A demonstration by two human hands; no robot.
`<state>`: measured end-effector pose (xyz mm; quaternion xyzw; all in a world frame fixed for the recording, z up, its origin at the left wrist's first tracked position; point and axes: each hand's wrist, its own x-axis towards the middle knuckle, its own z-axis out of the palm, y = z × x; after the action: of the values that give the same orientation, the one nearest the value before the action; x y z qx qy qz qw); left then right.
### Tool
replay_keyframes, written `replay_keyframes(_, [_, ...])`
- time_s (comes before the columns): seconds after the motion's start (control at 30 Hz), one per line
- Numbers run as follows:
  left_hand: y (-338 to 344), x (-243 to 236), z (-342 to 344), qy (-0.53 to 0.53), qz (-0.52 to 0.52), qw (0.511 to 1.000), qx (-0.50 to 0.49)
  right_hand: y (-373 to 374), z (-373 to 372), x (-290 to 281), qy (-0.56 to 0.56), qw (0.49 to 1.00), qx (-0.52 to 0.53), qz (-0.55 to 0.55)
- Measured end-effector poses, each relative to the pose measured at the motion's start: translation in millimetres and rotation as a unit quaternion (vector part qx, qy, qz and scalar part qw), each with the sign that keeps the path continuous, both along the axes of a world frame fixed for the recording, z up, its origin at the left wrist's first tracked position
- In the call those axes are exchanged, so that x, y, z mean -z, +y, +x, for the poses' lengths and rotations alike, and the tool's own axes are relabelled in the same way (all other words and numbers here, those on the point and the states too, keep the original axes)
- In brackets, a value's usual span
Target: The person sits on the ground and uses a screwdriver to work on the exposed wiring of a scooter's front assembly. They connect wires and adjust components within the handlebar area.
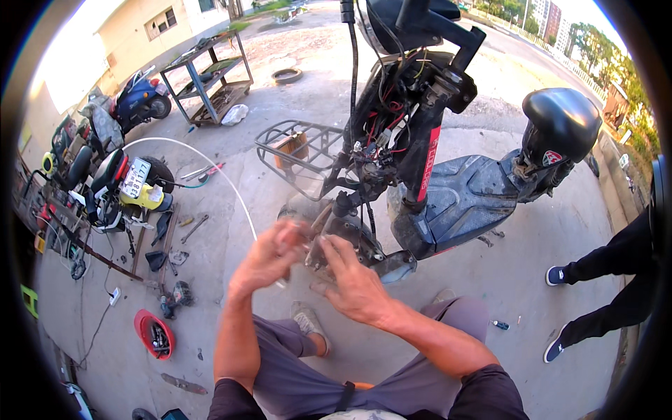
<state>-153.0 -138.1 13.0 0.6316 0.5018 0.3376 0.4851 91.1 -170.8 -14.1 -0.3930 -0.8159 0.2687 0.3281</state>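
**A:** Where are the hands, and what are they on?

**B:** Both meet low in the middle, at the front end of the stripped dark electric scooter (448, 189), just above its front wheel with the grey mudguard (364, 248). The left hand (271, 253) is blurred, fingers curled inward, and I cannot tell whether they close on anything. The right hand (353, 280) has its fingers spread apart, fingertips resting against the wheel area beside the left hand.

**A:** Why so close in?

**B:** As I judge it, the person sits or squats right at the wheel, knees in grey shorts either side, so both hands reach the same spot without stretching. The scooter's front panels are off, leaving the tangle of red and black wires (385, 133) bare, which suggests it was opened to get at its parts.

**A:** And the surroundings?

**B:** The black wire front basket (297, 150) juts to the left, clear of the hands. Tools lie scattered on the concrete to the left, with a red round tray of small parts (154, 334) near, within reach. A blue metal shelf cart (206, 77) stands far left. Another person's dark-trousered legs and blue shoes (556, 275) are at the right, well apart.
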Motion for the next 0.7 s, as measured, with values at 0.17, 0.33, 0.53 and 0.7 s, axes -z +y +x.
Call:
replay_keyframes(0.17, [20, 16, -108, -0.041, 0.118, 0.971, -0.202, 22, 24, -12, 0.078, 0.993, 0.074, 0.039])
replay_keyframes(0.33, [43, 98, -196, 0.142, 0.080, 0.931, -0.328, 50, 52, -16, 0.168, 0.966, 0.169, 0.099])
replay_keyframes(0.53, [58, 187, -238, 0.335, -0.143, 0.880, -0.304, 83, 64, -6, 0.231, 0.944, 0.233, -0.001])
replay_keyframes(0.7, [68, 182, -239, 0.479, -0.016, 0.821, -0.309, 76, 60, -9, 0.195, 0.954, 0.227, -0.014])
